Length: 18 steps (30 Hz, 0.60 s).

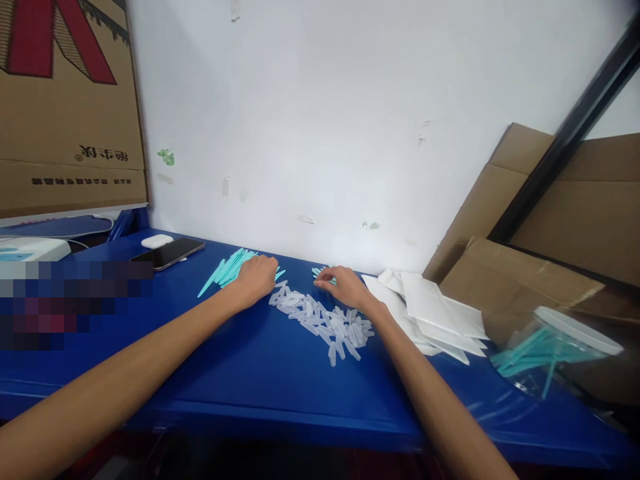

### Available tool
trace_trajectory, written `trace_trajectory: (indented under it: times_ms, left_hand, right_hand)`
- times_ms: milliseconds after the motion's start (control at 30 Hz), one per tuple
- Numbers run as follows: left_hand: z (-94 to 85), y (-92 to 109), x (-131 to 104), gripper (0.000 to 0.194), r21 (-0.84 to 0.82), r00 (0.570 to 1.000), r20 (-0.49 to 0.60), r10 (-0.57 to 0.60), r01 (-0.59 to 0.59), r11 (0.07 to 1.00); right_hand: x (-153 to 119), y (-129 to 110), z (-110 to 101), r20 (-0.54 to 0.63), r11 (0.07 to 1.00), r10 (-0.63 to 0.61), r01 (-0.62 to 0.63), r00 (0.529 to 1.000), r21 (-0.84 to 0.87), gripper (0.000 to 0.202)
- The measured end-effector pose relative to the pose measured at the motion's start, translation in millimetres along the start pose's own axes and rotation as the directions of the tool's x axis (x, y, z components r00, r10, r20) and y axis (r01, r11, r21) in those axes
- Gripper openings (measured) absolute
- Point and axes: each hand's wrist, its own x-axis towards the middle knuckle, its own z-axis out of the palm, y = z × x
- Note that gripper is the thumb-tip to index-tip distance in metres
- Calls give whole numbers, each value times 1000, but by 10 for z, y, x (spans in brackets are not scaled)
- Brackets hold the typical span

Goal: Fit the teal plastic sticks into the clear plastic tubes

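My left hand (257, 277) is closed, its fingers curled downward at the right end of a pile of slim teal plastic sticks (229, 268). A teal tip (281, 274) pokes out beyond those fingers, so a teal stick seems to be in the grip. My right hand (344, 283) hovers low with bent fingers and thumb drawn together; what they hold, if anything, is hidden. Behind its fingers lie several small teal pieces (318, 271). Between and below both hands spreads a heap of translucent whitish plastic caps (323, 317).
White paper sheets or envelopes (440, 310) lie right of my right hand. A clear jar (550, 350) of teal sticks leans at the far right by cardboard (525, 280). On the left are a phone (167, 254) and a white case (157, 241). A wall bounds the blue table (225, 373).
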Motion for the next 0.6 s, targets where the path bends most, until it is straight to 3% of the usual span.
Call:
trace_trajectory:
  times_ms: [233,600]
  left_hand:
    - [44,-3,10,23,-47,1000,-13,-19,19,999]
    - [92,-17,19,25,-80,1000,-28,-6,4,997]
  right_hand:
    - [-24,-91,-36,200,976,-25,-19,979,215,23]
    - [1,-110,26,242,976,47,-96,969,197,25]
